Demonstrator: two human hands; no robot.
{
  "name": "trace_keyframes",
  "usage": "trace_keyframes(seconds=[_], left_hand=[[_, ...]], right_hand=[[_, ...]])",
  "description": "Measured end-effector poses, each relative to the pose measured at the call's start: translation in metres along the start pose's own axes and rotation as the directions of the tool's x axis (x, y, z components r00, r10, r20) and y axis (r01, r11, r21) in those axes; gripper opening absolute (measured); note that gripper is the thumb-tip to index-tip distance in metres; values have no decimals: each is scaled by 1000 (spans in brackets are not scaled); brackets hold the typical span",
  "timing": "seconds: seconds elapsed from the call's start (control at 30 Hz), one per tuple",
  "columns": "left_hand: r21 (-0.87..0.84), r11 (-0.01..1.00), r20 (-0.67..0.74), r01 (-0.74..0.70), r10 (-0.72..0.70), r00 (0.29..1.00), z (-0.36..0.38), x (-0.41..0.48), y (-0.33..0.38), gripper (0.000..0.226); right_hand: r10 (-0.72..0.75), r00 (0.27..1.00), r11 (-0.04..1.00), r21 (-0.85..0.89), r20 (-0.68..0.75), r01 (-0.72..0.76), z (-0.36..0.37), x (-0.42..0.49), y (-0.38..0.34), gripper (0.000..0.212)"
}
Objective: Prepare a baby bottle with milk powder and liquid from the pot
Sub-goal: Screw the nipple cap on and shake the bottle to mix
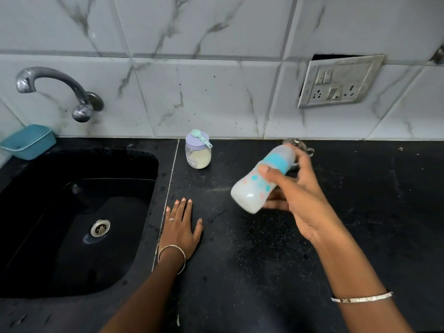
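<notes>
Right hand (295,195) grips the tilted, milk-filled baby bottle (249,193) about its waist, judged light, stiff, smooth plastic with shifting contents; left hand (181,227) rests flat on the countertop (264,260).

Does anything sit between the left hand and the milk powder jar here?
Nothing visible does. The left hand rests flat on the counter, and only bare black counter lies between its fingertips and the milk powder jar. The right hand holds the bottle off to the right.

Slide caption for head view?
Right hand holds a tilted baby bottle of milky liquid above the counter; left hand rests flat.
</notes>
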State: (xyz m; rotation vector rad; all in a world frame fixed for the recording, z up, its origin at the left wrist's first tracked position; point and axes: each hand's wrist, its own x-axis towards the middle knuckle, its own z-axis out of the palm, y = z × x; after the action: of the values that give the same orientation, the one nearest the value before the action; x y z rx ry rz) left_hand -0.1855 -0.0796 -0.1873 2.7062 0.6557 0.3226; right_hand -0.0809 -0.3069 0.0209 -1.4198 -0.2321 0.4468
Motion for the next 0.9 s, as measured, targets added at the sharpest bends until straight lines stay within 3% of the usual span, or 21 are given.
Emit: trace_keyframes(seconds=[0.1, 0.2, 0.23, 0.37, 0.5, 0.53, 0.67, 0.7, 0.8, 0.9], left_hand=[[4, 1000, 4, -4, 4, 1000, -1, -1, 1, 65], [1, 1000, -1, 1, -1, 1000, -2, 0, 1, 64], [0, 1000, 1, 3, -3, 1000, -1, 0, 1, 64], [0, 1000, 4, 6, -6, 1000, -1, 0, 1, 65], [14, 1000, -1, 1, -1, 1000, -1, 0, 1, 64], [13, 1000, -3, 0, 0, 1000, -1, 0, 1, 64], [10, 1000, -2, -1, 1, 1000, 0, 0, 0, 64], [11, 1000, -5, -4, 4, 1000, 0, 0, 0, 64], [4, 1000, -6, -3, 3, 1000, 0, 0, 0, 64], [6, 1000, -9, -4, 4, 1000, 1, 0, -1, 64]], right_hand=[[-51, 994, 994, 89, -98, 60, -1, 3, 2, 71], [47, 990, 995, -96, 136, -34, -5, -2, -2, 74], [60, 987, 992, -122, 152, -41, -6, -3, -2, 75], [-37, 997, 998, 45, -60, 40, -6, 2, 4, 70], [71, 979, 987, -156, 192, -41, -10, -5, -1, 77], [70, 978, 986, -164, 195, -38, -11, -6, -2, 80], [-35, 998, 998, 51, -59, 38, -6, 0, 5, 78], [-36, 998, 999, 33, -56, 37, -6, 0, 7, 79], [82, 986, 987, -146, 148, -60, -7, -6, 4, 80], [23, 997, 996, -93, 77, -16, -9, -2, 7, 73]])
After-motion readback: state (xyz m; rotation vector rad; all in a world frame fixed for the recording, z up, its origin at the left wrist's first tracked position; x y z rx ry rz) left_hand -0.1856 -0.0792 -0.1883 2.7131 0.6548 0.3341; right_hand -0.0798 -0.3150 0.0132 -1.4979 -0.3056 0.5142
